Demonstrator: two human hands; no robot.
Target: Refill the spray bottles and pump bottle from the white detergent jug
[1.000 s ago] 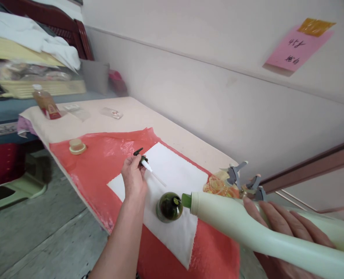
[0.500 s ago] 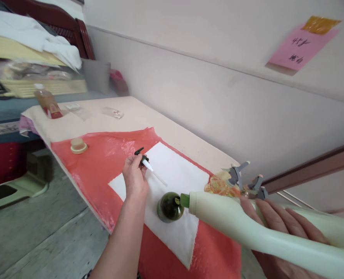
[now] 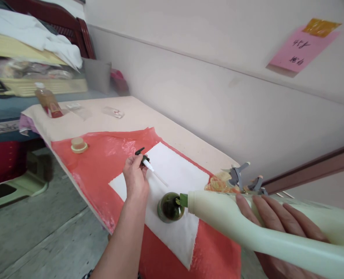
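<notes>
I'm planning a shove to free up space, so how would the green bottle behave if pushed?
The green bottle looks smooth and upright, so it might slide or tip. The white cloth beneath lies loose-looking, and would perhaps ruck up or drag along.

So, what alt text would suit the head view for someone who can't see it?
The right hand holds a pale green jug, its spout by the mouth of a dark green bottle on a white cloth; the left hand holds a dark pump top.
</notes>
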